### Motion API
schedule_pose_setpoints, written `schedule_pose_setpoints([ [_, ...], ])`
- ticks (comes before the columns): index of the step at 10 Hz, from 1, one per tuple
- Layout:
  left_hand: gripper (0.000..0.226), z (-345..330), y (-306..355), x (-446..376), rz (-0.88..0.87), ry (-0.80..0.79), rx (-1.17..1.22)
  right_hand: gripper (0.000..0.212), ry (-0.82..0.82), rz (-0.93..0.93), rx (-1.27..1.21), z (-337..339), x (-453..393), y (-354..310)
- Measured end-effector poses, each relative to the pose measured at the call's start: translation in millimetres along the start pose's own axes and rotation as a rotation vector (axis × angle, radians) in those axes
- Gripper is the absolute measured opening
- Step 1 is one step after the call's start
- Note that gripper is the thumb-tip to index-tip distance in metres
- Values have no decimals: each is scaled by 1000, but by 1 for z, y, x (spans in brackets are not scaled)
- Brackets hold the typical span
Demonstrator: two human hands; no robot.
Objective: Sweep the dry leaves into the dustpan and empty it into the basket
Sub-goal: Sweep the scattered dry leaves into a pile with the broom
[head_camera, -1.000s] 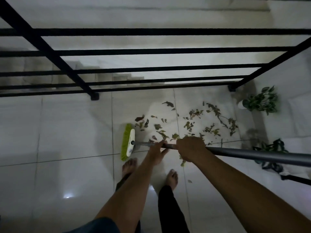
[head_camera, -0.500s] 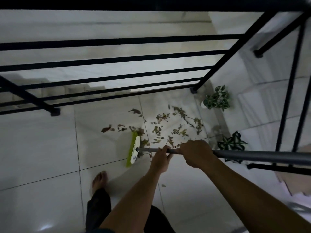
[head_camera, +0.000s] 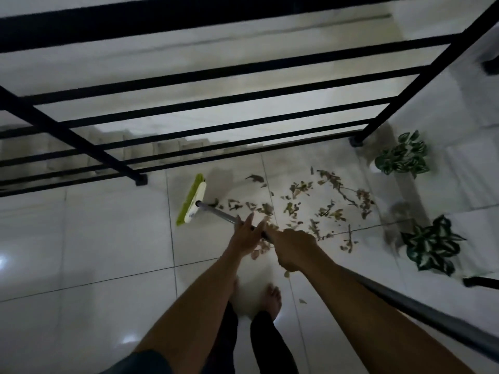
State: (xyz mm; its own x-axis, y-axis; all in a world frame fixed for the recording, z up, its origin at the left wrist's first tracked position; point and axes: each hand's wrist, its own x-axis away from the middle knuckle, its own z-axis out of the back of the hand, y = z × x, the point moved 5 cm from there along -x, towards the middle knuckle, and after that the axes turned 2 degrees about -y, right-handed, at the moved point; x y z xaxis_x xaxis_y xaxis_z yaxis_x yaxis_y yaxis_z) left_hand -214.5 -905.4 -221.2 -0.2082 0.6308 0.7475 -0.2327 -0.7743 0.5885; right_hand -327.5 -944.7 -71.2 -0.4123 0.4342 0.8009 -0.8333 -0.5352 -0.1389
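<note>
- Right hand clamps the broom handle; left hand rests on it, fingers straight.
- Leaves lie scattered right of the broom head.
- Railing stands behind; two plants right of the leaves.

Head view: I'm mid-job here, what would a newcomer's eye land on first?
Probably the lime-green broom head on the pale tiled floor, just below the black railing. Next, the dry leaves scattered to its right, reaching toward two potted plants along the right wall. In the middle, the right hand grips the broom's grey handle, and the left hand rests on it, fingers extended.
</note>
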Motion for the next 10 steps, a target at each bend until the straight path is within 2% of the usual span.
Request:
schedule_pose_setpoints([
  [1, 81, 9, -35, -48, -48, -2, -46, 67, -74, -12, -55, -22, -23, -7],
  [2, 23, -5, -53, -75, -326, 146, -571, 78, -81, -56, -120, -44, -28, 5],
  [3, 41, -45, -36, -55, -548, 49, -640, 79, -62, -118, -125, -53, -15, 26],
  [4, 116, -69, -9, -29, -198, -148, -231, 75, -86, -197, -94, -55, 14, 50],
  [5, 116, -99, 29, 9, -286, -265, -227, 68, -98, -259, -54, -53, 57, 71],
  [6, 90, -130, 50, 43, -534, -419, -481, 73, -123, -311, -71, -58, 103, 85],
  [7, 40, -148, 47, 48, -665, -519, -350, 50, -84, -371, -165, -59, 136, 95],
  [8, 29, -139, 57, 41, -918, -485, -235, 34, -15, -435, -264, -64, 151, 96],
  [9, 33, -121, 77, 47, -949, -437, -308, 35, 44, -396, -363, -61, 143, 88],
  [10, 56, -97, 98, 40, -814, -241, -434, 40, 106, -354, -424, -52, 122, 82],
])
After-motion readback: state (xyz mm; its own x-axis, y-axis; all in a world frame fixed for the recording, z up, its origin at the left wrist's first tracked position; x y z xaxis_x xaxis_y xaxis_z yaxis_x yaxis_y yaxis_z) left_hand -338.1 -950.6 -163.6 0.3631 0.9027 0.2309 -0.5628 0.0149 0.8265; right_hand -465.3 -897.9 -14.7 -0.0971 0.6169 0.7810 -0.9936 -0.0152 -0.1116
